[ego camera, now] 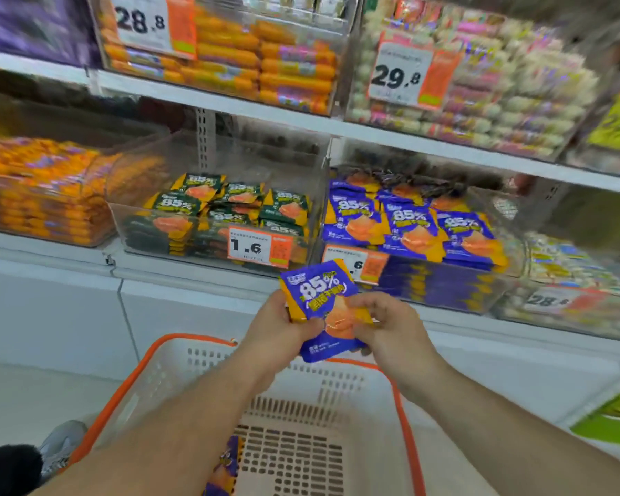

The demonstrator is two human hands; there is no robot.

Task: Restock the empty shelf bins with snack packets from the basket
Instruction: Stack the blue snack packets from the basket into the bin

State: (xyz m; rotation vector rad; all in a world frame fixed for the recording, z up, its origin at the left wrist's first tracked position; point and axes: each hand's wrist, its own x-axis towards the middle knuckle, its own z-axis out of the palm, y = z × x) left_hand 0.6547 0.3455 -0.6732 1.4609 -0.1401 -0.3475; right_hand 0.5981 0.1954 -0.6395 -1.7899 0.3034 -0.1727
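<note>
Left hand (pixel 283 325) and right hand (pixel 383 325) both pinching blue snack packets (pixel 319 291) (stacked) — above basket (pixel 337 388)

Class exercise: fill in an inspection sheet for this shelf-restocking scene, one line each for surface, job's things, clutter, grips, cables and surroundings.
Surface: white shelf carrying clear bins.
Job's things: blue packets held as a small stack above the basket; blue-packet bin partly filled; another blue packet lying in the basket.
Clutter: nothing seen.
Grips: left hand holds the stack's left edge; right hand pinches its right side.
Cables: nothing seen.
Surroundings: green-packet bin, orange packets, price tags, upper shelf stock, a shoe at lower left.
</note>
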